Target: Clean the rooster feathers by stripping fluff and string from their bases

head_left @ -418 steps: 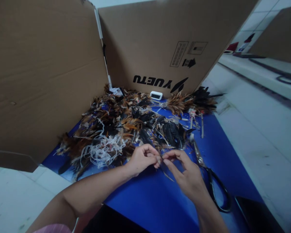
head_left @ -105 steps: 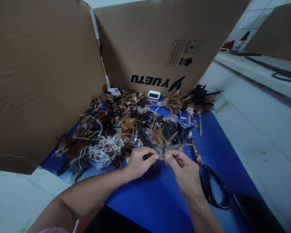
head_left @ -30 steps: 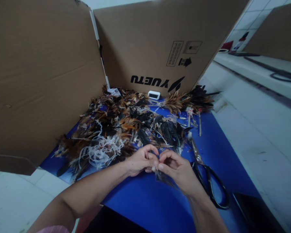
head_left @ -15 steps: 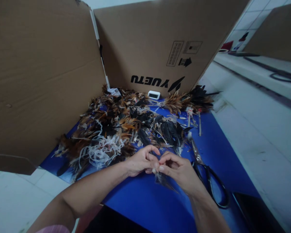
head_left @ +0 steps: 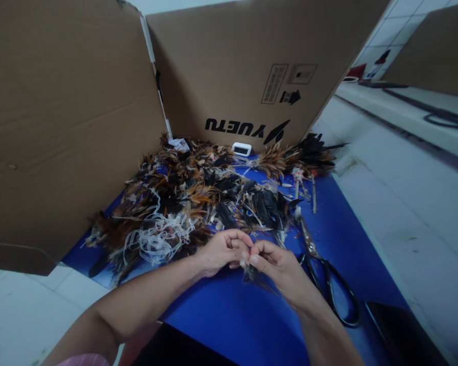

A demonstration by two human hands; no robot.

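Note:
My left hand (head_left: 229, 250) and my right hand (head_left: 272, 260) meet at the front of the blue table, fingertips pinched close together. Between them is a small dark feather bunch (head_left: 255, 277) with a pale base, its tips pointing down to the right. Both hands appear closed on its base; a speck of red shows at the right fingertips. Beyond the hands spreads a pile of brown and black feathers (head_left: 202, 195). A tangle of clear plastic strip (head_left: 162, 239) lies left of my left hand. Black-handled scissors (head_left: 328, 277) rest just right of my right hand.
Tall cardboard panels (head_left: 244, 66) wall off the back and left of the blue table (head_left: 229, 325). A small white digital timer (head_left: 241, 149) stands at the back. Bundled feathers (head_left: 275, 161) lie beside it. A dark flat object (head_left: 400, 330) is at the front right.
My hands stay in nearly the same place. The right fingers have shifted slightly at the base of the feather bunch, and the left index finger has curled down a little.

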